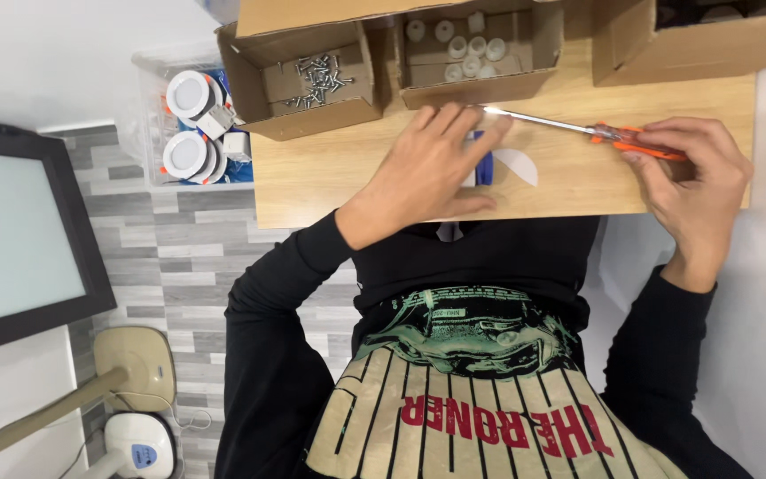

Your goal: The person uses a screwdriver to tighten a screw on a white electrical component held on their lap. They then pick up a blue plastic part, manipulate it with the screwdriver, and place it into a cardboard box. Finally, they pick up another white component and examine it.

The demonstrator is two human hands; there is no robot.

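Note:
My left hand (423,173) lies palm-down on the wooden table (312,177), covering a small white and blue part (484,167) that shows between the fingers. A white half-round piece (519,165) lies just to its right. My right hand (695,182) grips the orange handle of a screwdriver (609,135). The metal shaft runs left, and its tip sits by my left fingertips near the covered part.
Three open cardboard boxes line the table's far edge: one with several screws (316,80), one with small white cylinders (472,49), one at the right (693,40). A clear bin of round white lamp fittings (192,129) stands left of the table. A dark-framed panel (19,239) lies further left.

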